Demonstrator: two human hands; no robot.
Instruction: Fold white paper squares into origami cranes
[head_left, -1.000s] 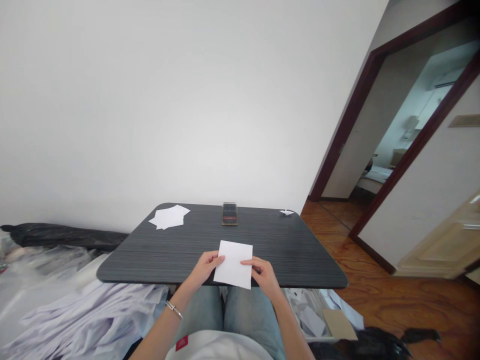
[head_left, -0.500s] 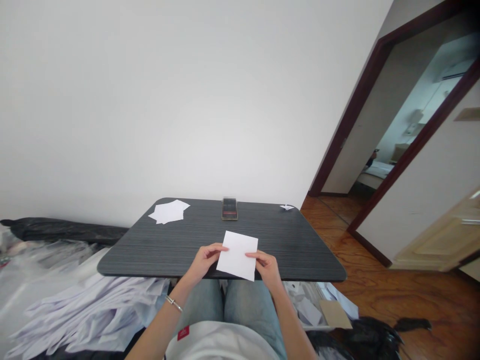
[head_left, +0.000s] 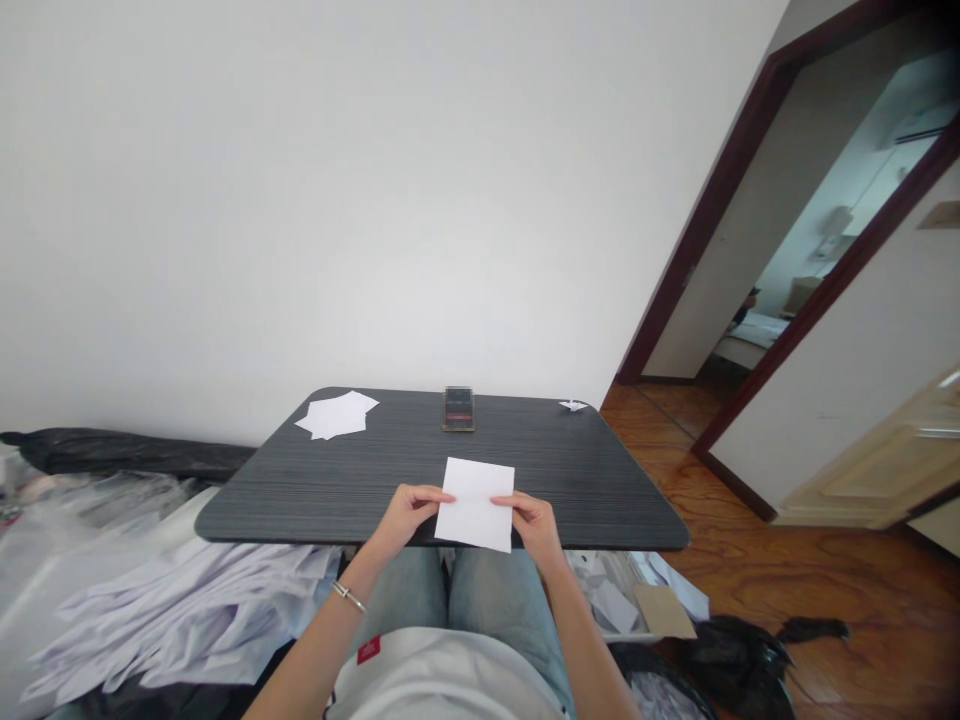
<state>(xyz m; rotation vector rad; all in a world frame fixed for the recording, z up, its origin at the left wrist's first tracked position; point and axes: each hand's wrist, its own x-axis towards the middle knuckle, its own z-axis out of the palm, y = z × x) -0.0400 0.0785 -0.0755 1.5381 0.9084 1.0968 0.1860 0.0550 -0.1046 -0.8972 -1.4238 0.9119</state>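
Observation:
Between my hands, over the table's near edge, is a square sheet of white paper. My left hand pinches its left edge, thumb and fingers closed on it. On the opposite edge, my right hand grips the sheet the same way. The paper looks flat, without visible creases. Several more white sheets lie in an uneven stack at the table's far left. A small folded white paper figure sits at the far right corner.
A phone-like dark device stands at the back middle of the dark table. White cloth is heaped below on the left. On the right, a box of papers and black plastic bags lie on the wooden floor.
The sheet has turned slightly and sits a bit straighter between my hands. Both hands keep their hold on it. The view has shifted slightly.

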